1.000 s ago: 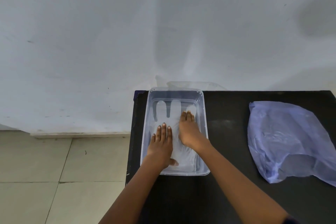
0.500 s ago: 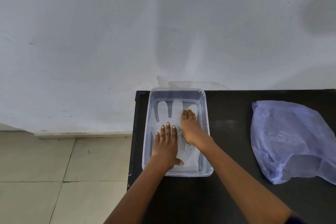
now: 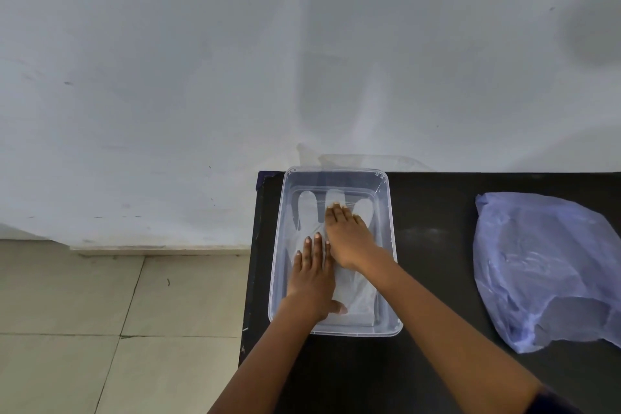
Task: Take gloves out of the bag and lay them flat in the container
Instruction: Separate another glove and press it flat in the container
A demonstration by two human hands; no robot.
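Head view: both hands, left hand (image 3: 311, 282) and right hand (image 3: 347, 239), press flat with straight fingers on the glove (image 3: 361, 294) in the container (image 3: 389, 245); smoothing outward toward the fingertips should clear wrinkles.

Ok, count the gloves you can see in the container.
1 glove shows clearly, lying flat in the clear container under the left hand and right hand. More clear gloves could lie beneath it; the layers cannot be told apart.
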